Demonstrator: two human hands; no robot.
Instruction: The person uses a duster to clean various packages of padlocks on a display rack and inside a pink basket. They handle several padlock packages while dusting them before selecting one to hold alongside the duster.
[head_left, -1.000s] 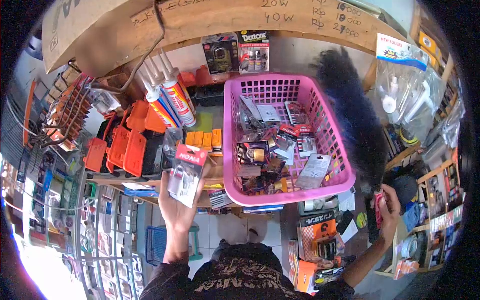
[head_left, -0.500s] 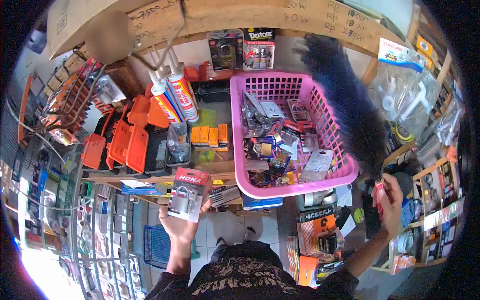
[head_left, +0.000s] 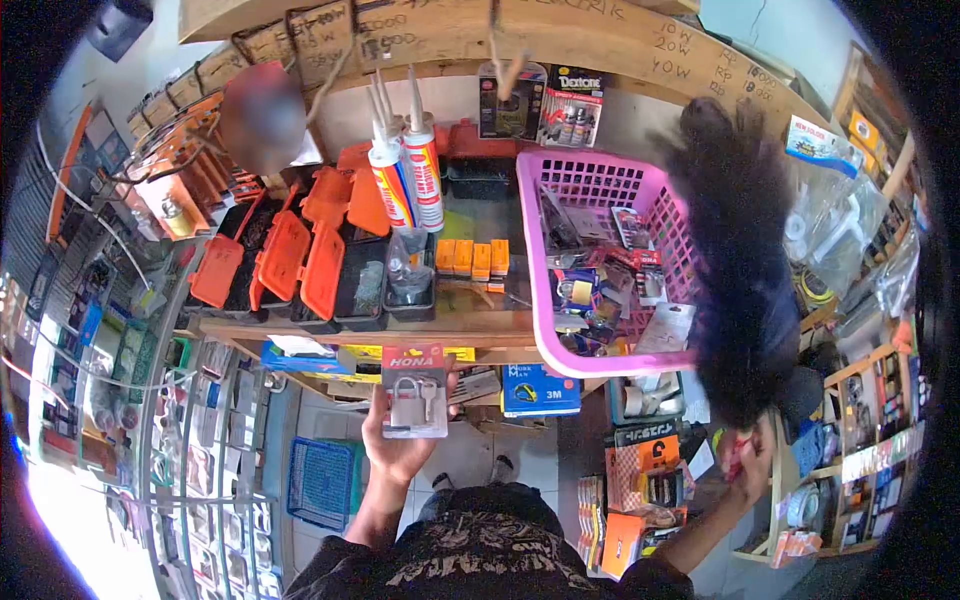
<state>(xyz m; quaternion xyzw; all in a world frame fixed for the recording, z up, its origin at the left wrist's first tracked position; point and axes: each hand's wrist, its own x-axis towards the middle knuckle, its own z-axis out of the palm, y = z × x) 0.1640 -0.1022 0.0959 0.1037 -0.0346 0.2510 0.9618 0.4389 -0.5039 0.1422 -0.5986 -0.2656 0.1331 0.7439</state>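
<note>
while the left hand is raised palm-up below the front edge of the wooden counter, its fingers are closed around the lower part of a carded padlock pack, red at the top with the word "hona" and a silver padlock with keys under the blister. the pack stands upright, facing the camera, in front of the counter edge and clear of the shelf goods behind it. the right hand is low at the right, clenched on the red handle of a black feather duster; the handle itself is mostly hidden by the fingers. the duster's plume rises from the hand and lies across the right wall of the pink plastic basket, its tip near the basket's far corner. the two hands are well apart.

the basket sits on the counter and holds loose carded padlocks and similar packs. to its left stand small orange boxes, then open black trays with orange lids. sealant cartridges stand upright behind the trays. a blue 3m box lies on the lower shelf under the basket. a wire rack of small goods runs down the left side.
</note>
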